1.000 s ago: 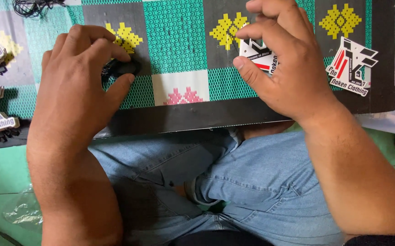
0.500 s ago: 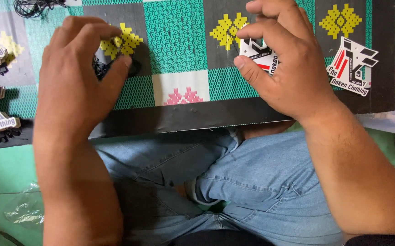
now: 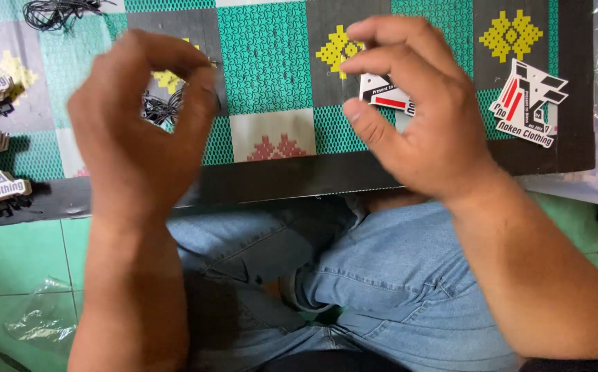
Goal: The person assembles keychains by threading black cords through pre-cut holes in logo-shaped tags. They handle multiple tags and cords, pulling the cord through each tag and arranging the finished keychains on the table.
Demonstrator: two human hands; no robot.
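Left hand [image 3: 133,131] now lifted off woven mat [image 3: 268,62], pinching thin black string [image 3: 164,107], previously pressed down. Right hand [image 3: 416,117] unchanged, gripping printed card tag [image 3: 385,93] over mat. Threading likely pending.

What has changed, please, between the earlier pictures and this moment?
The left hand has lifted off the patterned mat and now pinches a thin black string between thumb and forefinger, above the small bundle of black strings it was pressing on before. The right hand has stayed put, holding the same white, red and black paper tag. The loose tag at the right has not moved.
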